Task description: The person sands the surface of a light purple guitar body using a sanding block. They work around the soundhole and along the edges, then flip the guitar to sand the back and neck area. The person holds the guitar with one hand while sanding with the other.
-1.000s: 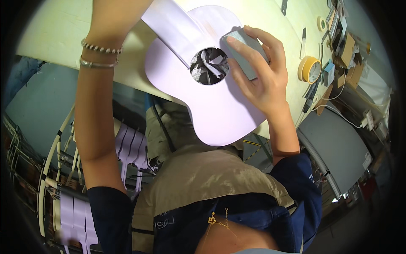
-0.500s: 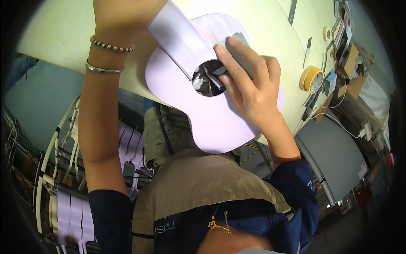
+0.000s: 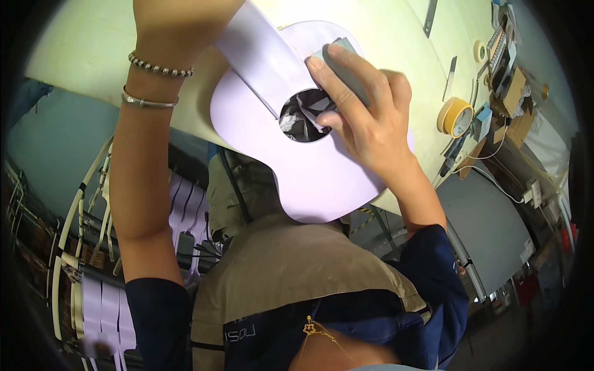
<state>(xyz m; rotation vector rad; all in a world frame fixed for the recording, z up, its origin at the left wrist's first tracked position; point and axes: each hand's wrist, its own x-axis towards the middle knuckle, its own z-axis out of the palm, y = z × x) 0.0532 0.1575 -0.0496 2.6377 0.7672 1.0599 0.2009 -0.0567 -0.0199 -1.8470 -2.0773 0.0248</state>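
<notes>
Fingers (image 3: 346, 80) of the right hand (image 3: 371, 130) lie flat on a grey block (image 3: 339, 49), pressing it onto the lilac guitar body (image 3: 322, 179) just beyond the soundhole (image 3: 303, 117); the left hand (image 3: 179, 25) grips the neck (image 3: 260, 55), which runs up-left over the desk (image 3: 383, 31).

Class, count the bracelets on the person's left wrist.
2: a beaded bracelet nearer the left hand, and a thin metal bangle just below it. Others may be hidden.

The left hand (image 3: 179, 25) runs off the top edge; the right hand (image 3: 365, 117) hides most of a grey sanding block (image 3: 337, 52).
</notes>
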